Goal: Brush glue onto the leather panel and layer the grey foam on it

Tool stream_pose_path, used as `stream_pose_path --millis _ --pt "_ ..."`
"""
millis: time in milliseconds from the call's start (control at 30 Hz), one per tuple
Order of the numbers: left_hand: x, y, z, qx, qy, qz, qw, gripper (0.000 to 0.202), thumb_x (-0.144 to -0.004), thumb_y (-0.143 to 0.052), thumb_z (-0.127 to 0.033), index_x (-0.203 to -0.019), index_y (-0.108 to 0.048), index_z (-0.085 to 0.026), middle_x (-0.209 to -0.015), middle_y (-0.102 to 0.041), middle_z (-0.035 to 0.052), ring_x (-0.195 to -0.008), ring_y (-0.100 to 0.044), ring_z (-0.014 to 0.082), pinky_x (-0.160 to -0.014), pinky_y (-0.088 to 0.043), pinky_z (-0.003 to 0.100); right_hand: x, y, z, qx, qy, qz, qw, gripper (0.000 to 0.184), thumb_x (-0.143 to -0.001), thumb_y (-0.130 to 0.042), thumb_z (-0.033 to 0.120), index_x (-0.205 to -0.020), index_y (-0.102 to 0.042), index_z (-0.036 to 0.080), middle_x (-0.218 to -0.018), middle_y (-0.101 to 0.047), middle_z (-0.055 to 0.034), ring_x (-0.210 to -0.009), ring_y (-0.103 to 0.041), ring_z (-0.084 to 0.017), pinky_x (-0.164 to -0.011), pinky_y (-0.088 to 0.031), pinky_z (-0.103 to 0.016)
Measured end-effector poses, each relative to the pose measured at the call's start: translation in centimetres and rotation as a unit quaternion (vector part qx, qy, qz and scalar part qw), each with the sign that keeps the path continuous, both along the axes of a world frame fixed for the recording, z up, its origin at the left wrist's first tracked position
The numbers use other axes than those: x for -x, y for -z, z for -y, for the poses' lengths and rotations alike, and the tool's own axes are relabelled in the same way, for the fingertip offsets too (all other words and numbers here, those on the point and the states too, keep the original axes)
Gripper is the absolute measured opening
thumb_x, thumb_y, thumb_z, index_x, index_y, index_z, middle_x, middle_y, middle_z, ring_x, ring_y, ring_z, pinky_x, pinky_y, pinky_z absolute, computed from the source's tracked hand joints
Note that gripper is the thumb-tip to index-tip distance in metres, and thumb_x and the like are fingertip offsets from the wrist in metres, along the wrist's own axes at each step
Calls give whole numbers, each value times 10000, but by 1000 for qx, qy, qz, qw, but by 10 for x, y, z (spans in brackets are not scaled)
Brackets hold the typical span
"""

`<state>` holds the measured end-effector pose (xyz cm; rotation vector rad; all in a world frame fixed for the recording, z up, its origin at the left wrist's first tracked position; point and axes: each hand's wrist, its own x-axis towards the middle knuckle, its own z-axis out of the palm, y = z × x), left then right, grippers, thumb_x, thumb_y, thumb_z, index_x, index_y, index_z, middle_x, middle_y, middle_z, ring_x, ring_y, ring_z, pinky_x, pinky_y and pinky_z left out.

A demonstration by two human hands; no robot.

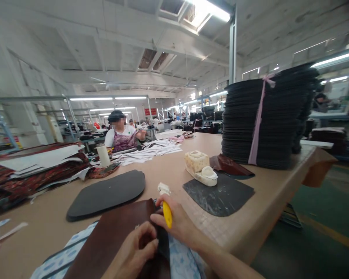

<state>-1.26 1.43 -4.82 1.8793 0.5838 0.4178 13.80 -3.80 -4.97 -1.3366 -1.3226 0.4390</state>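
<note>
My right hand [177, 224] is closed around a yellow-handled tool [167, 214] whose white tip points up. It rests at the edge of a brown leather piece [113, 236] lying on a blue-and-white patterned sheet [183, 263]. Pressed on the same leather piece, my left hand [135, 252] has its fingers curled and pinches the piece's dark edge strip beside the right hand. A flat black oval piece [107, 193] lies just beyond the leather.
A black mat [221, 195] carries a cream block and a small dish [202, 168]. A tall tied stack of black pieces [264, 116] stands at the right. Patterned fabric and white paper pile up at the left [31, 166]. A seated person [120, 133] works farther along the table [235, 228].
</note>
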Motion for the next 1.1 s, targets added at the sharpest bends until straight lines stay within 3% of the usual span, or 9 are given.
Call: stream_pose_path --millis 133,233,367,533,633,733,867,967,1100 --pt "8 9 -15 33 -58 47 997 446 -700 -600 -361 -1088 -460 -192 -900 -527 29 -763 -544 163 -682 -453 282 2 7 4 -17 -6 39 999 307 -650 -530 53 -904 -528 226 -773 -525 34 -696 -491 -131 -645 -397 -224" --pt "14 15 -27 -63 -124 68 988 635 -725 -584 -314 -1299 -324 -237 -1163 -444 83 -839 -534 170 -749 -478 308 5 13 8 -39 -19 62 997 326 -666 -492 47 -929 -535 234 -808 -539 26 -720 -493 -134 -653 -385 -221" --pt "17 16 -31 -153 -138 64 976 571 -787 -512 -283 -1330 -339 -305 -1415 -173 57 -894 -521 176 -682 -518 293 12 14 14 -63 -60 81 993 271 -709 -468 85 -917 -552 238 -749 -529 40 -650 -468 -116 -558 -343 -192" --pt "15 13 -23 -188 -123 47 973 546 -744 -460 -141 -1267 -451 -297 -1437 -151 32 -978 -516 186 -662 -512 252 19 6 20 -20 -92 69 993 210 -732 -455 91 -858 -566 217 -710 -519 36 -589 -455 -102 -499 -333 -185" --pt "15 8 -15 -203 -128 40 970 554 -697 -420 -70 -1212 -491 -263 -1401 -207 49 -997 -502 178 -694 -501 246 21 7 20 -24 -89 67 993 134 -778 -482 138 -855 -560 216 -734 -548 25 -638 -510 -118 -551 -388 -198" --pt "16 2 -9 -228 -130 28 964 422 -687 -398 -45 -1029 -572 -220 -1177 -399 67 -925 -502 168 -703 -478 246 21 8 18 -34 -79 35 996 134 -877 -439 260 -854 -562 212 -753 -573 11 -678 -557 -132 -618 -437 -223" --pt "16 2 -10 -212 -139 34 967 204 -769 -403 -117 -858 -566 -202 -852 -466 23 -792 -491 162 -696 -430 256 9 -5 25 -33 -45 -11 998 290 -929 -374 392 -1121 -511 223 -878 -628 -25 -772 -622 -150 -734 -475 -267" --pt "16 6 -13 -148 -155 38 976 154 -769 -414 -155 -851 -539 -194 -764 -472 -6 -674 -491 143 -629 -408 247 -14 -20 29 -45 15 23 999 413 -921 -386 430 -1276 -428 224 -723 -598 8 -593 -572 -135 -630 -471 -260" --pt "16 8 -15 -100 -165 39 981 157 -758 -429 -185 -865 -544 -181 -737 -514 -13 -654 -518 142 -631 -419 248 -44 -28 20 -43 13 24 999 459 -894 -405 491 -1199 -535 173 -632 -534 23 -489 -475 -113 -505 -419 -240"
